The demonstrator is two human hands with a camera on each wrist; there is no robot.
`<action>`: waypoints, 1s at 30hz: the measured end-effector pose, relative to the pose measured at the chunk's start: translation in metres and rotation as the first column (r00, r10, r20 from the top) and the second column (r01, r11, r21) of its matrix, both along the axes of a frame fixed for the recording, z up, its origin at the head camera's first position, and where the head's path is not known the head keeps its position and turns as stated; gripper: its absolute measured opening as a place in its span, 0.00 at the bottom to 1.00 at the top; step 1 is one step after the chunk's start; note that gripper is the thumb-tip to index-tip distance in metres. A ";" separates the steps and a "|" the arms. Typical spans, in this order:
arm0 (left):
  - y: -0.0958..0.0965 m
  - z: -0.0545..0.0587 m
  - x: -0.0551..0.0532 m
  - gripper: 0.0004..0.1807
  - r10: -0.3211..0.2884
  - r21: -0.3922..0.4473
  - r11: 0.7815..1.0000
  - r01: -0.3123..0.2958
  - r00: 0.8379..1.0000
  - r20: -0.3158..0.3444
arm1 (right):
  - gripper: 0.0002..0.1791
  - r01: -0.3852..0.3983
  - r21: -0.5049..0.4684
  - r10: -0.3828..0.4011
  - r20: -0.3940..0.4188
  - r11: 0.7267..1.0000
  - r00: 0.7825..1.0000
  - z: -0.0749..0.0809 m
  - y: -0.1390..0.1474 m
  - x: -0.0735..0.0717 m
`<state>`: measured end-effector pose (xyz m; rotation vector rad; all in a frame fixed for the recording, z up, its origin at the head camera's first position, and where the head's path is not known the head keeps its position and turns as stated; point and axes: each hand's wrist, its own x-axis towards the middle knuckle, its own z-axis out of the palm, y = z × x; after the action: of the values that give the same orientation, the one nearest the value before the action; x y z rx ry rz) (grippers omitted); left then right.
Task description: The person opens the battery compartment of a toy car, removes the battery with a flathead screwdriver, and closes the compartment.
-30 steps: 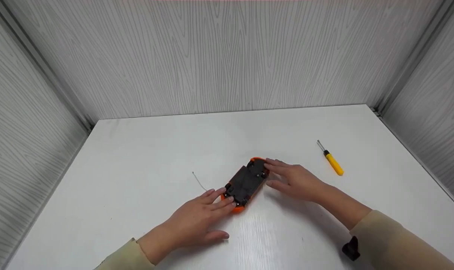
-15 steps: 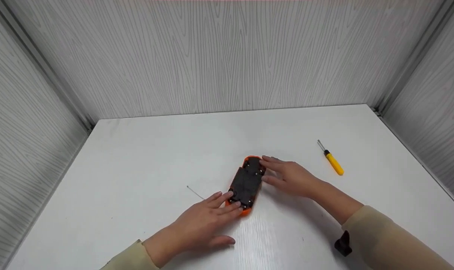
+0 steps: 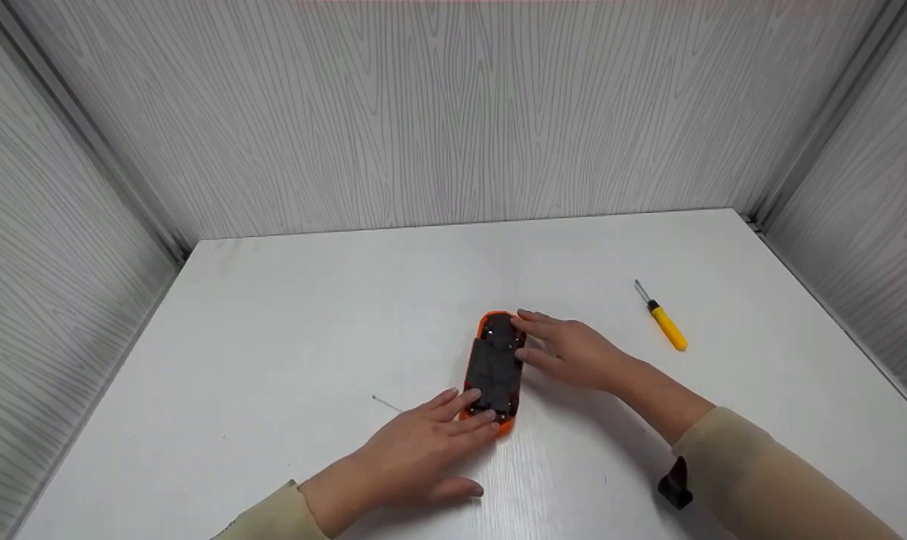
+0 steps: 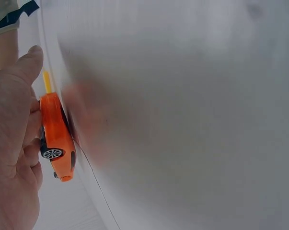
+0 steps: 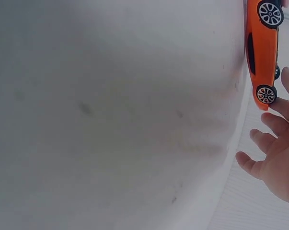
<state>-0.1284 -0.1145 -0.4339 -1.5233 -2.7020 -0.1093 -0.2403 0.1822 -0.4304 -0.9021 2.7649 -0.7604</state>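
Observation:
An orange toy car lies upside down on the white table, its black underside facing up. Fingers of my left hand rest on its near end, and the thumb stands apart from it. At the far end, the fingers of my right hand touch the car's right edge. Neither hand is curled round it. Silver-spoked wheels show on the toy car in the right wrist view. From the car's left side runs a thin wire, partly hidden behind my left hand.
A screwdriver with a yellow handle lies on the table to the right of the car. Grey wood-grain panels close off the back and both sides of the white table.
The toy car has turned anticlockwise, so its length now points more nearly away from me. Both hands moved with it, the left slightly right and down, the right slightly left. The screwdriver stayed put.

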 end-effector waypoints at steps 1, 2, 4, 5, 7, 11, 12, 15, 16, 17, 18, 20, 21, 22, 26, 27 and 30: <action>0.001 0.000 0.000 0.40 -0.002 0.000 1.000 0.002 1.000 0.005 | 0.36 0.002 0.000 -0.002 0.003 1.000 1.000 0.000 0.000 0.000; 0.002 0.000 0.000 0.40 -0.002 -0.001 1.000 0.002 1.000 0.008 | 0.36 0.006 0.003 -0.006 0.009 1.000 1.000 0.000 0.000 0.000; 0.003 -0.001 0.001 0.40 -0.010 0.013 1.000 0.010 1.000 0.009 | 0.36 0.015 0.007 -0.015 0.021 1.000 1.000 0.000 0.000 0.000; 0.003 -0.001 0.000 0.40 -0.014 0.021 1.000 0.014 1.000 0.007 | 0.36 0.019 0.010 -0.019 0.027 1.000 0.999 0.000 -0.001 0.000; 0.003 -0.002 0.001 0.39 -0.018 0.038 0.999 0.017 1.000 0.014 | 0.36 0.021 0.010 -0.022 0.031 1.000 0.999 -0.001 -0.001 0.000; 0.003 -0.004 0.000 0.39 -0.023 0.071 0.997 0.020 0.999 0.032 | 0.36 0.017 -0.005 -0.017 0.028 1.000 0.999 -0.003 -0.001 0.000; 0.003 -0.004 0.000 0.39 -0.025 0.081 0.996 0.023 0.999 0.032 | 0.36 0.018 -0.011 -0.018 0.028 1.000 0.999 -0.003 0.000 0.000; 0.002 -0.004 -0.001 0.39 -0.032 0.124 0.992 0.027 0.999 0.042 | 0.36 0.028 -0.027 -0.027 0.028 0.999 0.999 -0.002 0.001 0.000; 0.001 -0.003 -0.001 0.39 -0.032 0.138 0.990 0.025 0.998 0.047 | 0.35 0.033 -0.032 -0.032 0.027 0.999 0.999 -0.002 0.002 0.001; 0.001 -0.002 -0.001 0.39 -0.026 0.153 0.988 0.015 0.997 0.069 | 0.35 0.040 -0.039 -0.039 0.026 0.998 0.999 -0.001 0.003 0.001; 0.000 0.000 -0.002 0.39 -0.019 0.168 0.986 0.004 0.996 0.089 | 0.35 0.045 -0.048 -0.044 0.026 0.998 0.999 -0.001 0.004 0.001; -0.002 0.004 -0.003 0.39 0.006 0.196 0.980 -0.034 0.990 0.139 | 0.34 0.055 -0.071 -0.054 0.020 0.996 0.998 -0.001 0.006 0.001; -0.002 0.007 -0.004 0.39 0.021 0.213 0.975 -0.056 0.986 0.163 | 0.34 0.058 -0.090 -0.056 0.017 0.994 0.998 -0.001 0.007 0.001; -0.003 0.009 -0.006 0.40 0.038 0.230 0.970 -0.082 0.982 0.187 | 0.34 0.062 -0.107 -0.061 0.015 0.992 0.998 0.000 0.008 0.002; -0.005 0.017 -0.017 0.42 0.101 0.311 0.932 -0.185 0.958 0.269 | 0.33 0.072 -0.173 -0.072 0.009 0.982 0.997 0.001 0.012 0.003; -0.005 0.017 -0.021 0.43 0.112 0.329 0.921 -0.210 0.950 0.292 | 0.33 0.078 -0.184 -0.077 0.014 0.980 0.997 0.002 0.013 0.004; -0.006 0.017 -0.032 0.47 0.146 0.360 0.888 -0.285 0.918 0.368 | 0.32 0.091 -0.214 -0.085 0.035 0.973 0.996 0.002 0.015 0.005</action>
<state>-0.1608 -0.1208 -0.4170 -1.1529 -2.8172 -0.9393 -0.2350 0.1968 -0.4285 -0.8011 2.7544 -1.0967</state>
